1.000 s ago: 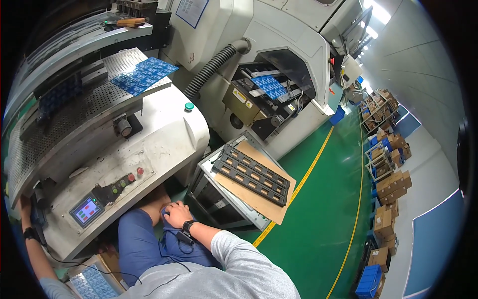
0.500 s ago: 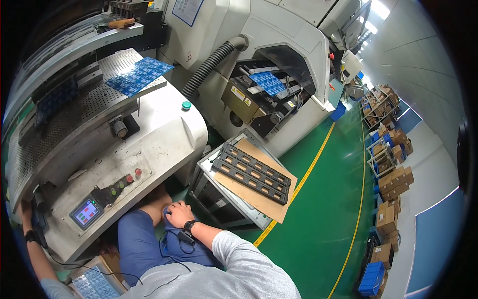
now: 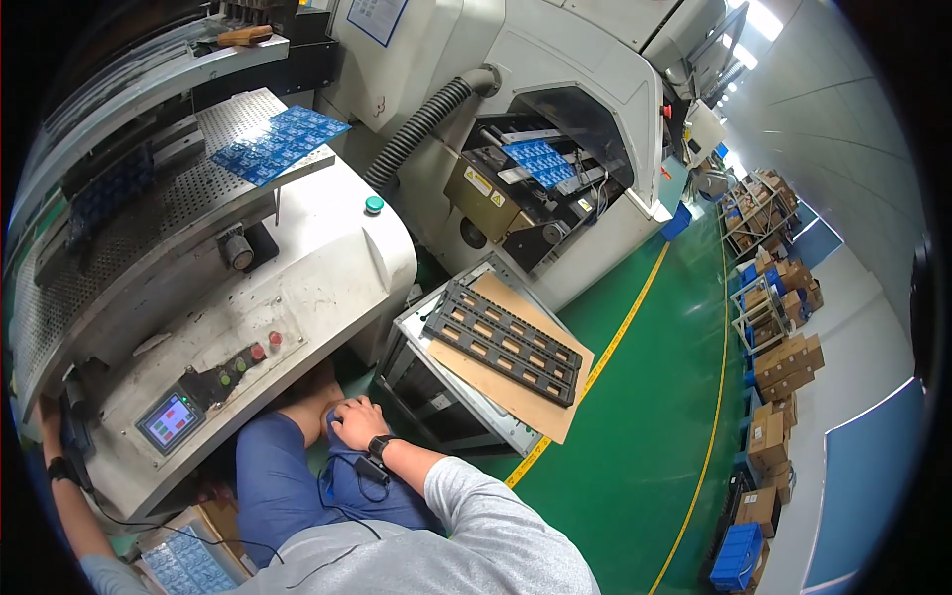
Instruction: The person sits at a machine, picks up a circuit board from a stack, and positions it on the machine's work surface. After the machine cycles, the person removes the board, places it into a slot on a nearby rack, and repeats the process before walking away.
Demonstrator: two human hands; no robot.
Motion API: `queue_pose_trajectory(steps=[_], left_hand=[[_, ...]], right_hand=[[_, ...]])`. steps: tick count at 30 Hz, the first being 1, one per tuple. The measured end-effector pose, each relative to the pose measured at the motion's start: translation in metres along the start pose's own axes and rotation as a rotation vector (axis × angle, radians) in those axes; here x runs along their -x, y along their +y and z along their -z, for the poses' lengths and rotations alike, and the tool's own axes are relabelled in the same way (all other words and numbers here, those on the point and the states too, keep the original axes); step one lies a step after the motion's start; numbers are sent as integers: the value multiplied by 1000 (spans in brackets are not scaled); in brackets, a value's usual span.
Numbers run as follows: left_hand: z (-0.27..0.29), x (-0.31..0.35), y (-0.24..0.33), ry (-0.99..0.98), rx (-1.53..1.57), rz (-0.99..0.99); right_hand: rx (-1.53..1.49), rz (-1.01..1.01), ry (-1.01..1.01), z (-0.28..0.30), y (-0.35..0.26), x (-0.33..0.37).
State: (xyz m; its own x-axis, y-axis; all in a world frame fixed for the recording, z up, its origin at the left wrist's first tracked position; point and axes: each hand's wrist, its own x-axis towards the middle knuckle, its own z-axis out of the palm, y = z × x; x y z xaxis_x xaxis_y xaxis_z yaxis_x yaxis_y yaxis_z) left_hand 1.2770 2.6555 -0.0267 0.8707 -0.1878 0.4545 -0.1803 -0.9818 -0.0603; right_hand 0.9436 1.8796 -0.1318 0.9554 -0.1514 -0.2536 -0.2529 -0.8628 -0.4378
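Right hand (image 3: pixel 359 423) is rested palm down on the leg in blue shorts (image 3: pixel 268 476), just off the near edge of the white console (image 3: pixel 327 263); its fingers are loosely spread and nothing is seen gripped. Left hand (image 3: pixel 48 421) is placed at the console's left end, close against a dark fitting (image 3: pixel 76 428); being mostly hidden, whether it is clenched or grasping anything cannot be told. Of the two, the left is set nearer the console, whose long axis is slanted up and rightward from it. Between the hands, a lit touchscreen (image 3: pixel 169 421) is mounted on the console's near side. Right of the console, a black slotted tray (image 3: pixel 506 345) is laid on a brown board (image 3: pixel 547 418). On the console's far part, a blue sheet (image 3: pixel 281 146) is supported by a perforated plate (image 3: pixel 248 114)
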Motion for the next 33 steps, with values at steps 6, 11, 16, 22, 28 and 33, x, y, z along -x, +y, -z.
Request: queue_pose_trajectory(steps=[6,11,16,22,28,33], left_hand=[[-5,-4,3,63,96,12],[-14,-9,3,96,-59,22],[1,32,-31,146,-184,-42],[38,5,105,460,31,-109],[126,1,179,251,-115,35],[117,3,169,186,-83,99]], right_hand=[[-10,6,58,-4,7,-1],[7,-17,64,-3,5,0],[100,136,138,-9,-8,-8],[58,37,90,-29,20,-6],[11,86,89,-29,15,-12],[16,63,82,-26,14,-14]])
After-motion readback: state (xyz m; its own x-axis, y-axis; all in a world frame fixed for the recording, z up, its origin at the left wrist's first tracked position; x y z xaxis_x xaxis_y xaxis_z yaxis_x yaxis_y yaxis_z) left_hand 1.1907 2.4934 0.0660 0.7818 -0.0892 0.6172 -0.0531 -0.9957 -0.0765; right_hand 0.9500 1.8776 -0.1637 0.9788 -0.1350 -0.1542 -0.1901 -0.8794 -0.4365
